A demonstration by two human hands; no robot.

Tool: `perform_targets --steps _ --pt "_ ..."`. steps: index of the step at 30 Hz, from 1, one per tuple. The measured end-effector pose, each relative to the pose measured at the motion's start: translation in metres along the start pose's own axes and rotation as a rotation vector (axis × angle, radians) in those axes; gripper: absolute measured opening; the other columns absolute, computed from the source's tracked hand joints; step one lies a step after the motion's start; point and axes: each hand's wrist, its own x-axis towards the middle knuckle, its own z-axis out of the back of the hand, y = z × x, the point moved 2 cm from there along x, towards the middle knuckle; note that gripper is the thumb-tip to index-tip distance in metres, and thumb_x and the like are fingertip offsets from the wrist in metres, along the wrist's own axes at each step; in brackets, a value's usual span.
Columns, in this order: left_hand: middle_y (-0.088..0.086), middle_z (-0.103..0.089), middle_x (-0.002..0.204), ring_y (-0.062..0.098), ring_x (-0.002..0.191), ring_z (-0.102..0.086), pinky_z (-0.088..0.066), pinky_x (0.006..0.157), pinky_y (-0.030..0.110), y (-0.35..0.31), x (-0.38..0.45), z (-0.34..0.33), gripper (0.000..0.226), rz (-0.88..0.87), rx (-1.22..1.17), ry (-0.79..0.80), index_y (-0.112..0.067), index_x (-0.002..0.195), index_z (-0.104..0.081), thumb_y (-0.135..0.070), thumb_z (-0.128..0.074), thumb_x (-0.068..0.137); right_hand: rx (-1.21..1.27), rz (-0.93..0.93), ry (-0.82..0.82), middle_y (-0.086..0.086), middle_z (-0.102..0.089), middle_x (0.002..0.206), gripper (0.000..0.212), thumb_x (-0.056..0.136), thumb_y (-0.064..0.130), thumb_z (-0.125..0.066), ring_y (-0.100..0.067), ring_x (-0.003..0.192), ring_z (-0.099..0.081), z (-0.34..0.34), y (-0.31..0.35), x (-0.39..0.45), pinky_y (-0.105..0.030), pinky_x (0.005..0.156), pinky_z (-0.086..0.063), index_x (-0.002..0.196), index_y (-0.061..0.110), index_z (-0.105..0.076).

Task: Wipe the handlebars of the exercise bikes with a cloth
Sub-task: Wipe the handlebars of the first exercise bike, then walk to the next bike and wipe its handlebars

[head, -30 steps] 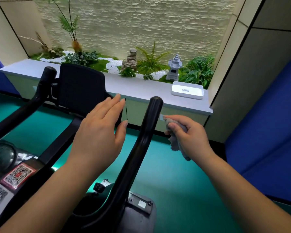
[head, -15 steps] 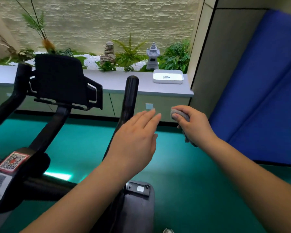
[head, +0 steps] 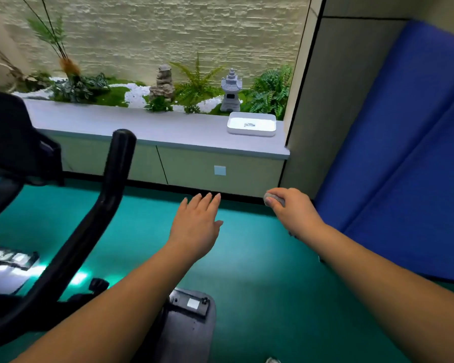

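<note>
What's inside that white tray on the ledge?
The white tray on the grey ledge holds one small greyish item, too small to identify. The rest of its floor looks bare; the near rim hides a thin strip.

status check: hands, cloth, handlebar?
Left hand open, flat, empty, off the bike. Right hand shut on the cloth, held over the floor. Handlebar to the left, untouched. Nothing in the way.

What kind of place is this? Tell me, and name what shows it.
Probably a gym or fitness room. An exercise bike stands on teal sports flooring, blue padded mats line the wall, and the right hand holds a cloth for wiping equipment.
</note>
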Motion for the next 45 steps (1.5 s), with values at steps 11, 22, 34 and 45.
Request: perform_targets --steps 11,22,34,45 --pt "0.0 -0.023 0.157 0.023 0.143 -0.021 -0.016 0.116 0.044 -0.019 0.066 -0.053 0.059 0.163 0.004 0.147 -0.021 0.152 -0.012 -0.045 -0.027 0.1 -0.058 0.094 0.093 -0.007 -0.06 0.093 0.02 0.094 0.033 -0.052 -0.022 0.094 -0.052 0.003 -0.059 0.084 -0.031 0.078 -0.04 0.107 0.024 -0.065" --pt "0.001 -0.026 0.156 0.024 0.142 -0.022 -0.017 0.115 0.044 0.033 0.164 -0.085 0.059 0.22 0.001 0.203 -0.018 0.152 -0.013 -0.044 -0.026 0.101 -0.077 0.076 0.157 -0.009 -0.058 0.094 0.021 0.095 0.028 -0.051 -0.022 0.097 -0.049 -0.031 -0.058 0.195 -0.031 0.078 -0.04 0.106 0.017 -0.064" --pt "0.0 -0.03 0.153 0.022 0.139 -0.028 -0.021 0.113 0.042 0.096 0.208 -0.107 0.058 0.395 -0.064 0.183 -0.019 0.151 -0.018 -0.044 -0.029 0.1 -0.13 0.197 0.288 -0.003 -0.052 0.096 0.025 0.095 0.034 -0.049 -0.025 0.094 -0.054 -0.105 -0.021 0.313 -0.029 0.076 -0.039 0.115 0.027 -0.061" --pt "0.001 -0.032 0.153 0.023 0.141 -0.027 -0.022 0.112 0.039 0.191 0.263 -0.122 0.058 0.715 -0.114 0.198 -0.021 0.151 -0.02 -0.043 -0.035 0.099 -0.183 0.552 0.539 0.001 -0.056 0.086 0.012 0.093 0.042 -0.043 -0.016 0.08 -0.048 -0.197 0.047 0.471 -0.03 0.065 -0.036 0.089 0.036 -0.052"
